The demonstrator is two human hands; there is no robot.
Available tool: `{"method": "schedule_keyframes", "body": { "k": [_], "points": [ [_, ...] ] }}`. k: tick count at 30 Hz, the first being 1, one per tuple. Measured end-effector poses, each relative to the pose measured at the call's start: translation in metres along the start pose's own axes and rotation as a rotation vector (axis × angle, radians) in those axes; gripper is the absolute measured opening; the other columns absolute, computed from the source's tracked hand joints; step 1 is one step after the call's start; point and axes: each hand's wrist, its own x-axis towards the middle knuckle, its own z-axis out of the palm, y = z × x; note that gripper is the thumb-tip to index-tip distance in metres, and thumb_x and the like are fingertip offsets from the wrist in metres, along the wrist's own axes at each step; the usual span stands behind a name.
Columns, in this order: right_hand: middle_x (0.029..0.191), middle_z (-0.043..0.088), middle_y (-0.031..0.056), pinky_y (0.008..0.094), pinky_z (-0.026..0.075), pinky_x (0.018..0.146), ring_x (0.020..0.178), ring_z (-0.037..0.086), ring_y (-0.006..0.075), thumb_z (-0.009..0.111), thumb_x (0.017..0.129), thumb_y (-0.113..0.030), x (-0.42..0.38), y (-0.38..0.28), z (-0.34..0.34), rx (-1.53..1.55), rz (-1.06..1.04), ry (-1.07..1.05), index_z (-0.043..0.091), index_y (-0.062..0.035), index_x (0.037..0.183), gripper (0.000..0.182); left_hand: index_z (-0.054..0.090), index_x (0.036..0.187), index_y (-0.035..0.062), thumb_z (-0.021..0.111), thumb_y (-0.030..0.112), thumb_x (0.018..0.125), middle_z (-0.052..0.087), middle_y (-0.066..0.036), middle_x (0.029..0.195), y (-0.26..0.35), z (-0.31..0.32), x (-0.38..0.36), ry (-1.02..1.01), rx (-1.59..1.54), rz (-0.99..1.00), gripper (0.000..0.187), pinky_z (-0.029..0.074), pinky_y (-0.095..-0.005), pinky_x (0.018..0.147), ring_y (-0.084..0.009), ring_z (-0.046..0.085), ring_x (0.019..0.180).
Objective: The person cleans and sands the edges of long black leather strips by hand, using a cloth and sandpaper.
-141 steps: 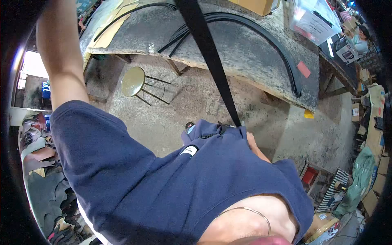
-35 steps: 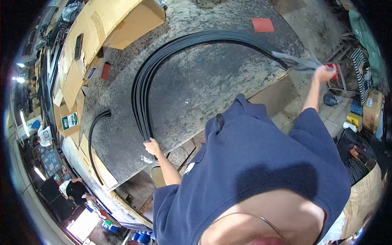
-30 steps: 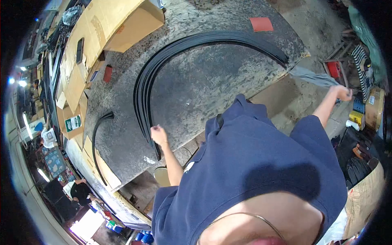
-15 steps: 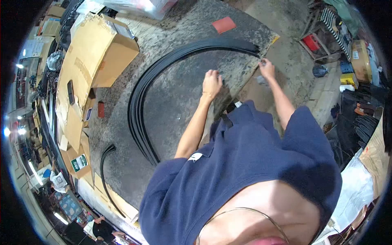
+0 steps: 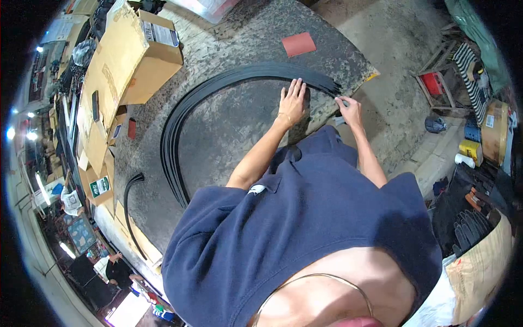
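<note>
A bundle of long, thin black strips curves in a wide arc over the dark tabletop. My left hand lies open near the right part of the arc, its outstretched fingertips at the bundle's inner edge. At the bundle's right end, my right hand is closed in a pinch beside the strip ends. Whatever sits between those fingertips is too small to make out. A shorter bunch of black strips rests separately at the lower left of the table.
A large cardboard box stands on the left, a dark phone on it. A reddish sheet lies beyond the bundle. On the right are a wooden stool and a carton. Other people are visible in the lower left background.
My left hand has gone from curled to stretched out and moved forward to the bundle. My right hand has shifted slightly left and down, at the strip ends. The head view has moved a little.
</note>
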Motion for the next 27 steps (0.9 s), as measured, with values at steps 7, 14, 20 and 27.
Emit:
{"method": "schedule_keyframes", "body": {
  "k": [7,14,20,27],
  "points": [
    [0.096,0.067,0.0177,0.0346,0.049,0.08,0.091,0.065,0.0268,0.064,0.083,-0.026,0.034,0.014,-0.014,0.065,-0.022,-0.178,0.067,-0.0014,0.099,0.03,0.04,0.133,0.0068,0.052,0.013,0.077,0.046,-0.014,0.129,0.016,0.01,0.012,0.145,0.157,-0.073,0.057,0.028,-0.0522,0.101,-0.0311,0.037,0.125],
    [0.088,0.066,0.0166,0.0372,0.051,0.073,0.084,0.064,0.0328,0.064,0.08,-0.02,0.038,-0.007,-0.006,0.022,-0.189,-0.086,0.069,-0.0077,0.094,0.019,0.056,0.109,0.0066,0.055,0.014,0.076,0.052,-0.011,0.111,0.017,-0.004,0.04,0.157,0.091,0.033,0.034,0.037,-0.0421,0.089,-0.0284,0.046,0.111],
    [0.083,0.066,0.0177,0.0428,0.051,0.069,0.078,0.064,0.0351,0.059,0.08,-0.019,0.049,-0.035,0.006,-0.216,-0.337,-0.262,0.068,-0.0098,0.098,0.022,0.061,0.101,0.0091,0.054,0.012,0.075,0.055,-0.01,0.109,0.011,0.013,0.038,0.18,0.056,0.057,0.027,0.037,-0.0408,0.09,-0.0266,0.049,0.109],
    [0.079,0.065,0.0145,0.0467,0.05,0.064,0.072,0.063,0.0343,0.056,0.081,-0.017,0.057,-0.042,0.026,-0.35,-0.629,-0.144,0.066,-0.0075,0.093,0.018,0.064,0.095,0.0117,0.053,0.014,0.075,0.057,-0.008,0.105,0.017,0.017,0.035,0.317,0.098,0.015,0.023,0.037,-0.0413,0.088,-0.0259,0.049,0.106]
  ]
}}
